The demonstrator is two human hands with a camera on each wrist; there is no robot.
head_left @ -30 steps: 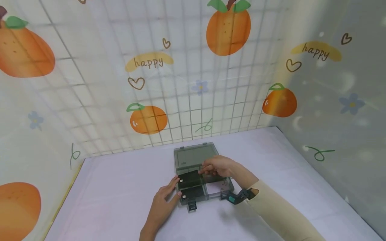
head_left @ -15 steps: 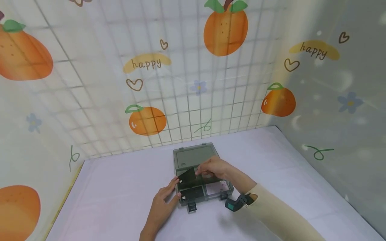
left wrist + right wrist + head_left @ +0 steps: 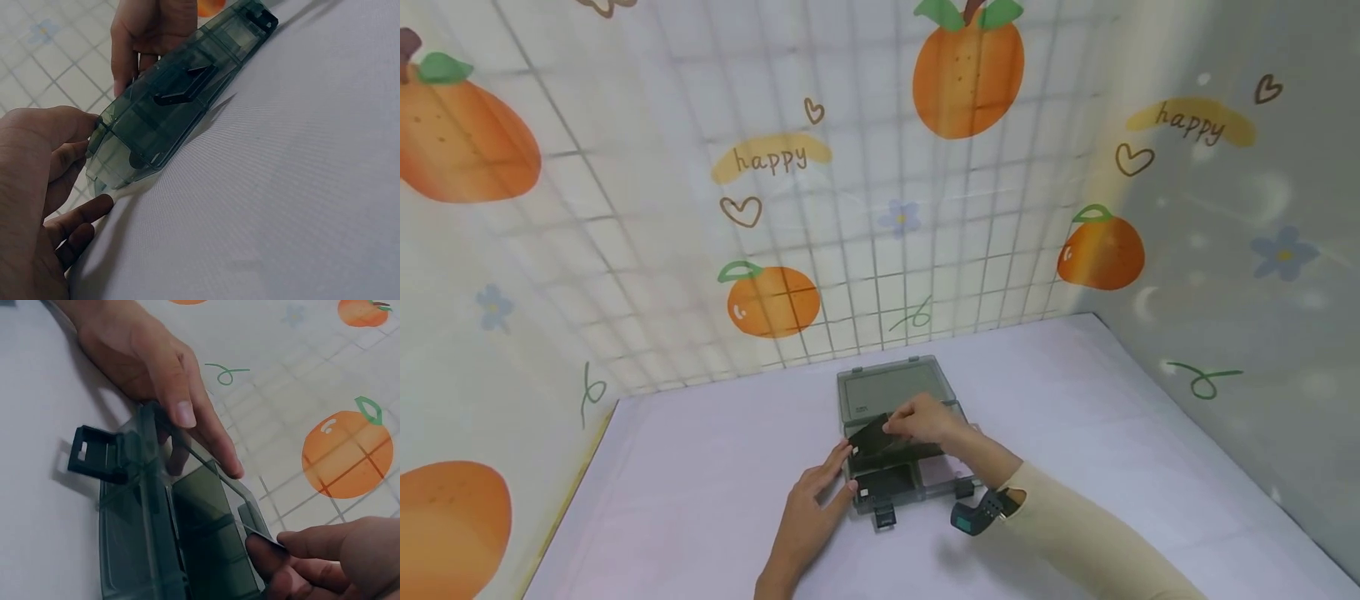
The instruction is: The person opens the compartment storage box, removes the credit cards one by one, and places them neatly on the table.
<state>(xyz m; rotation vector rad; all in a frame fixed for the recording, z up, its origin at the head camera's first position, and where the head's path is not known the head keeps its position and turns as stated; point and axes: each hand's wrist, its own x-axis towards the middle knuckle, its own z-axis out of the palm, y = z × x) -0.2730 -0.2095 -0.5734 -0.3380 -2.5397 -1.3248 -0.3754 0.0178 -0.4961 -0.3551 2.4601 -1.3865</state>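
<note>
A translucent grey-green plastic storage box lies on the table with its lid folded back. My right hand pinches the raised right end of a black card over the back left compartment. In the right wrist view, thumb and fingers of that hand meet at the card's thin edge. My left hand touches the box's left end, thumb by the front corner and fingertips at the rim. Another black card lies in the front left compartment. The right hand partly covers the back compartments.
Two latches hang off the front wall, the left latch and the right latch. A pale pinkish surface shows in the front right compartment. Patterned cloth walls stand behind and beside the white tabletop.
The black card lay flat a second ago; its right end then tipped up, and my right hand now pinches it. My left hand has stayed at the box's left end.
</note>
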